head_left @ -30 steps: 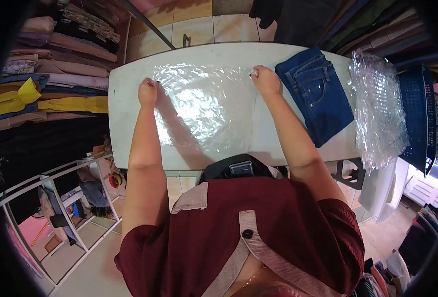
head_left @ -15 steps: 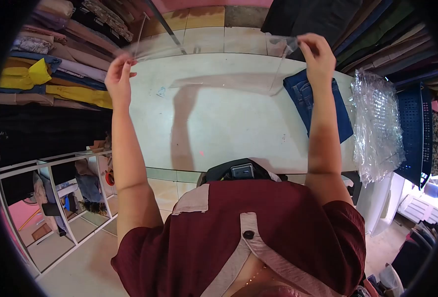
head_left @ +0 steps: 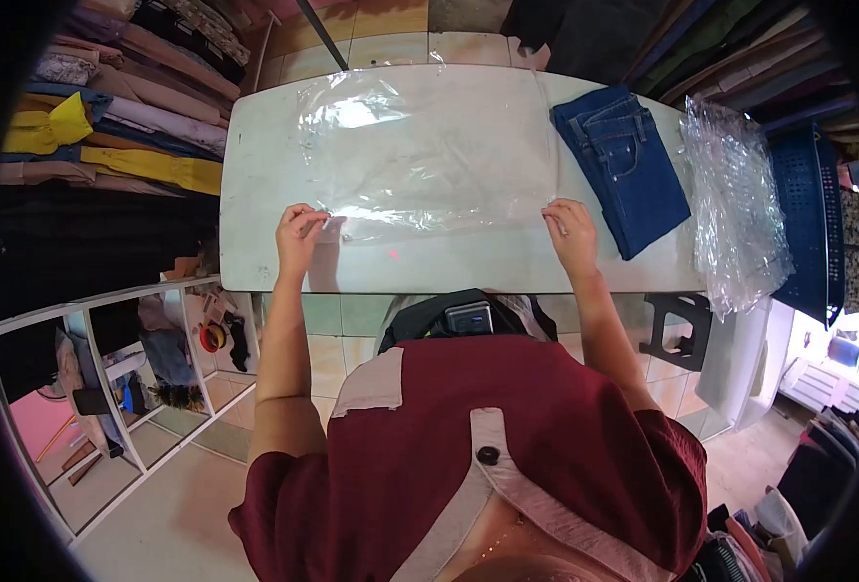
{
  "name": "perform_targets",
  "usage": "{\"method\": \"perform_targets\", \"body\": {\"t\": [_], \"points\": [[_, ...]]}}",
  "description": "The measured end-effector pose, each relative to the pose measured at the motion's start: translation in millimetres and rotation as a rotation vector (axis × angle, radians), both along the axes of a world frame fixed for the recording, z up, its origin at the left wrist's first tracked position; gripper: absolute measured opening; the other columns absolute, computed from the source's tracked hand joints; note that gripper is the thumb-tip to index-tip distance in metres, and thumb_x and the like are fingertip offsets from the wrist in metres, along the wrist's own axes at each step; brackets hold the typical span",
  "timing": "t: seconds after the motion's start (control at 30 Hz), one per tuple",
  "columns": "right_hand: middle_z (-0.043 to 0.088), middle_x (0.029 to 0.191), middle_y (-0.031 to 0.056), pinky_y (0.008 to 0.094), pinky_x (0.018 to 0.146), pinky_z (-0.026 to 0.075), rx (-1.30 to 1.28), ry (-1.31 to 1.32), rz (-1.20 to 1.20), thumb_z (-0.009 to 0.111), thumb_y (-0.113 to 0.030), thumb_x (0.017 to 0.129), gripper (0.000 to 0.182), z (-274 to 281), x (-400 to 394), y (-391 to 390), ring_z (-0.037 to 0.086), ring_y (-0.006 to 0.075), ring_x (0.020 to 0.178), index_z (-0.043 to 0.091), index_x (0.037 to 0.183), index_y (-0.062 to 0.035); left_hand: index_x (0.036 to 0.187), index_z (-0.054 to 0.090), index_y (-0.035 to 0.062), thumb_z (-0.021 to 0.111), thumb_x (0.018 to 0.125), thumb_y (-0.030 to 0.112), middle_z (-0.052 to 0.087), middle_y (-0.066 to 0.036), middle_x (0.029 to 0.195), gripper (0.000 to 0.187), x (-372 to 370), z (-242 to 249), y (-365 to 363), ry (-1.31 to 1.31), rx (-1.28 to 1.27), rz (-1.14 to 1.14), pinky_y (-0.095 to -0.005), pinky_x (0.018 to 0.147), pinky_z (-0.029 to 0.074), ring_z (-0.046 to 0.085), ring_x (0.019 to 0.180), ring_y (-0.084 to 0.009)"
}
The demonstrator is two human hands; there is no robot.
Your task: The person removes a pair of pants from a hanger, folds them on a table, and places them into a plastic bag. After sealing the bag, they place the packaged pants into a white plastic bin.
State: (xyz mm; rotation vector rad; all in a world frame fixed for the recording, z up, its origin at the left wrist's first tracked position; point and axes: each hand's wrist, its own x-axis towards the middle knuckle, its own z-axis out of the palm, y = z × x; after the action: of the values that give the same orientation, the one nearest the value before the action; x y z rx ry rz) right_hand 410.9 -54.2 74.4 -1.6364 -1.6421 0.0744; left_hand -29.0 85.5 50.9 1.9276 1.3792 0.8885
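Observation:
A clear plastic sheet or bag [head_left: 420, 155] lies spread over the white table [head_left: 264, 145], wrinkled and shiny at its left and near edges. My left hand [head_left: 301, 231] pinches its near left corner between thumb and fingers. At the near right corner, my right hand [head_left: 570, 231] has its fingers closed on the same plastic. Folded blue jeans [head_left: 628, 170] lie on the table just beyond my right hand, to the right of the plastic.
A stack of clear plastic packaging [head_left: 735, 209] rests at the table's right end, beside a blue perforated basket [head_left: 806, 223]. Folded clothes [head_left: 148, 126] fill shelves at the left. A white-framed rack [head_left: 104, 388] stands lower left, and a black stool [head_left: 677, 332] near the table's front edge.
Both hands have come down and toward me, bringing the plastic from the air over the far edge onto the table. The jeans are now uncovered by my right arm.

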Motion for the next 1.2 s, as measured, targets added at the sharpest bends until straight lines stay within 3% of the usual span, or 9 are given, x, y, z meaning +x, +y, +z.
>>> {"method": "perform_targets", "body": {"t": [0.27, 0.37, 0.5, 0.57, 0.73, 0.87, 0.93, 1.07, 1.2], "points": [[0.063, 0.098, 0.0008, 0.0408, 0.086, 0.043, -0.278, -0.229, -0.064, 0.065, -0.019, 0.076, 0.018, -20, -8, -21, 0.055, 0.0232, 0.095, 0.067, 0.094, -0.0150, 0.096, 0.071, 0.0085, 0.053, 0.078, -0.011, 0.057, -0.011, 0.107, 0.033, -2, -12, -10, 0.309, -0.065, -0.124, -0.0307, 0.079, 0.047, 0.058, 0.092, -0.0261], [0.060, 0.109, 0.0018, 0.0467, 0.094, 0.035, -0.138, -0.192, -0.180, 0.064, -0.024, 0.076, 0.029, 7, -28, 0, 0.050, 0.0268, 0.106, 0.065, 0.104, -0.0169, 0.104, 0.068, 0.0104, 0.048, 0.074, -0.008, 0.054, -0.012, 0.120, 0.040, 34, 14, -23, 0.334, 0.081, 0.230, -0.0371, 0.091, 0.042, 0.051, 0.106, -0.0310], [0.049, 0.131, 0.0090, 0.0498, 0.100, 0.031, -0.070, -0.324, -0.069, 0.065, -0.028, 0.078, 0.047, 4, -55, 47, 0.041, 0.0335, 0.121, 0.056, 0.122, -0.0183, 0.135, 0.044, 0.0123, 0.057, 0.084, 0.019, 0.032, -0.018, 0.145, 0.053, 98, 5, -23, 0.510, 0.322, 0.110, -0.0527, 0.107, 0.023, 0.028, 0.135, -0.0367], [0.033, 0.144, 0.0101, 0.0589, 0.105, 0.021, -0.265, -0.475, -0.036, 0.063, -0.041, 0.081, 0.056, -17, -65, 60, 0.025, 0.0369, 0.134, 0.047, 0.133, -0.0256, 0.139, 0.038, 0.0112, 0.057, 0.085, 0.026, 0.027, -0.019, 0.147, 0.059, 112, -14, -28, 0.564, 0.275, 0.078, -0.0559, 0.107, 0.021, 0.024, 0.137, -0.0368], [0.024, 0.149, 0.0138, 0.0637, 0.106, 0.015, -0.422, -0.401, -0.019, 0.060, -0.048, 0.082, 0.062, -51, -58, 69, 0.018, 0.0382, 0.138, 0.040, 0.138, -0.0298, 0.144, 0.030, 0.0111, 0.054, 0.087, 0.042, 0.018, -0.020, 0.151, 0.069, 79, -30, -35, 0.662, 0.093, -0.001, -0.0621, 0.107, 0.014, 0.016, 0.139, -0.0378], [0.024, 0.149, 0.0156, 0.0645, 0.105, 0.014, -0.460, -0.403, -0.020, 0.060, -0.047, 0.082, 0.063, -50, -59, 68, 0.018, 0.0388, 0.137, 0.040, 0.139, -0.0290, 0.144, 0.028, 0.0078, 0.050, 0.089, 0.045, 0.016, -0.020, 0.151, 0.070, 39, -31, -22, 0.831, -0.042, 0.204, -0.0695, 0.102, 0.009, 0.012, 0.141, -0.0372], [0.024, 0.149, 0.0159, 0.0646, 0.105, 0.014, -0.466, -0.397, -0.013, 0.060, -0.046, 0.082, 0.063, -48, -59, 68, 0.018, 0.0392, 0.137, 0.040, 0.139, -0.0286, 0.144, 0.027, 0.0059, 0.048, 0.091, 0.041, 0.016, -0.021, 0.151, 0.067, 37, -30, -1, 0.722, -0.103, 0.548, -0.0679, 0.103, 0.009, 0.010, 0.141, -0.0375], [0.022, 0.149, 0.0168, 0.0656, 0.104, 0.013, -0.488, -0.389, 0.006, 0.061, -0.045, 0.081, 0.064, -47, -57, 67, 0.018, 0.0402, 0.137, 0.040, 0.139, -0.0273, 0.143, 0.026, 0.0032, 0.046, 0.093, 0.035, 0.021, -0.015, 0.151, 0.063, 73, -25, 60, 0.631, 0.146, 0.143, -0.0674, 0.105, 0.008, 0.013, 0.141, -0.0332], [0.022, 0.149, 0.0170, 0.0665, 0.104, 0.013, -0.529, -0.387, 0.009, 0.061, -0.044, 0.081, 0.064, -43, -57, 68, 0.018, 0.0405, 0.137, 0.040, 0.139, -0.0270, 0.144, 0.026, 0.0061, 0.047, 0.092, 0.035, 0.023, -0.012, 0.151, 0.063, 92, -30, 109, 0.645, 0.199, 0.026, -0.0676, 0.105, 0.007, 0.016, 0.141, -0.0294]]}}
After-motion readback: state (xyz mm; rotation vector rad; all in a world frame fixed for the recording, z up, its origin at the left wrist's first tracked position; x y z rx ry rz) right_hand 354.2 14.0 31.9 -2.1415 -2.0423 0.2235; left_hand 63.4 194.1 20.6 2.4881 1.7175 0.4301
